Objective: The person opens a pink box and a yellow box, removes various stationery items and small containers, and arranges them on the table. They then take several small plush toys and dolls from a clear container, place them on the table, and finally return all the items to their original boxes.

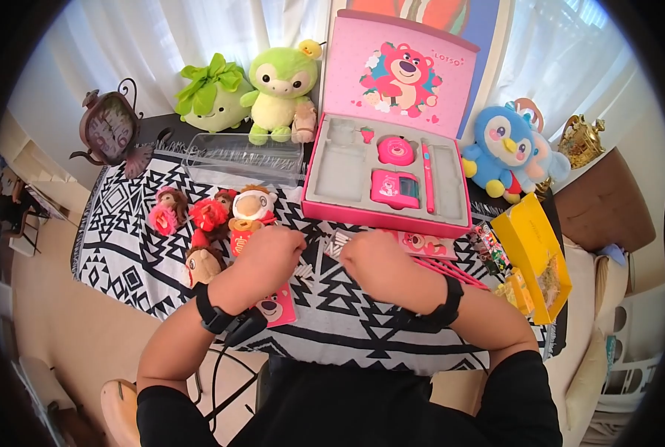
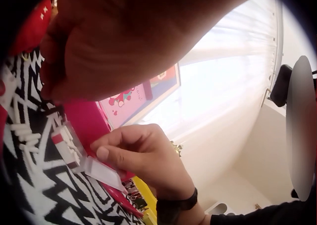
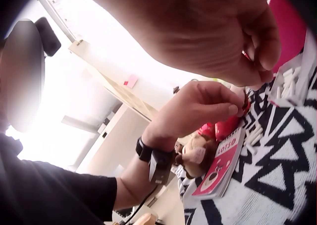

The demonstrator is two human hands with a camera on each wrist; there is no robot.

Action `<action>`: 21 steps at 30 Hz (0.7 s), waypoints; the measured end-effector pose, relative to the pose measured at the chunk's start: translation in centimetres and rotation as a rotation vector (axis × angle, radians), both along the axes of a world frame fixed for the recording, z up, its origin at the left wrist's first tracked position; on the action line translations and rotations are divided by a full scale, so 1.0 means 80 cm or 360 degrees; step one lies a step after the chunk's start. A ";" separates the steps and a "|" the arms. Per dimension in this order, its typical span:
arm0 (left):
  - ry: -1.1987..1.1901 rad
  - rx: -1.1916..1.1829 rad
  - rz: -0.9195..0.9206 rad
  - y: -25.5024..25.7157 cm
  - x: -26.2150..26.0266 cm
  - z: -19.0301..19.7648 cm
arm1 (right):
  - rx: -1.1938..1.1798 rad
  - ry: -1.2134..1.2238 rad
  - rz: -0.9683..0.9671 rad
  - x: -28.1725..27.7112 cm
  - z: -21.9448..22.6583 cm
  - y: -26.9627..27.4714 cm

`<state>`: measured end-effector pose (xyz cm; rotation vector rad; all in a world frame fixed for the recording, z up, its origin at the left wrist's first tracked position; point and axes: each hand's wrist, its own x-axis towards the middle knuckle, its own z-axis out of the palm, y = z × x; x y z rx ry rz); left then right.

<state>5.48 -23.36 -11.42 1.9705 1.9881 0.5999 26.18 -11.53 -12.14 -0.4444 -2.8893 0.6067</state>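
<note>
Over the patterned cloth, my left hand (image 1: 269,257) has bent fingers, its thumb close to the index finger; no held object shows. My right hand (image 1: 377,261) is curled beside a small clear case (image 2: 67,145) of white sticks, with no object visible at its fingertips (image 2: 101,153). The case's translucent lid (image 2: 104,174) lies folded out below that hand. Loose white sticks (image 1: 303,274) lie on the cloth between the hands, near the left one. A pink bear-print booklet (image 3: 218,170) is partly under the left wrist in the head view.
Behind the hands stands an open pink box (image 1: 385,216) with toy pieces in its tray. Plush toys (image 1: 202,266) lie at the left, pink sticks (image 1: 452,273) and a yellow box (image 1: 530,257) at the right. Larger plushes (image 1: 280,86) and a clock (image 1: 110,128) stand behind.
</note>
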 end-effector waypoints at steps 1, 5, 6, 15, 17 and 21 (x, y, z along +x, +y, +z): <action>0.0095 -0.0118 -0.0006 -0.005 -0.003 0.001 | 0.0083 -0.0067 0.0181 -0.002 -0.003 -0.009; 0.0122 -0.0118 -0.0085 -0.021 -0.001 -0.016 | -0.0013 -0.0156 0.0210 -0.019 -0.015 -0.042; 0.0124 -0.0118 -0.0085 -0.023 0.000 -0.020 | -0.0016 -0.0234 0.0212 -0.025 -0.021 -0.046; 0.0227 -0.0165 -0.0089 -0.026 0.007 -0.036 | 0.0181 -0.0255 0.0123 -0.043 -0.023 -0.071; 0.0208 -0.0132 -0.0058 -0.029 0.009 -0.037 | 0.0152 -0.0214 0.0130 -0.034 -0.015 -0.073; 0.0193 -0.0056 -0.0036 -0.032 0.016 -0.041 | -0.0034 -0.0021 0.0151 -0.007 -0.007 -0.054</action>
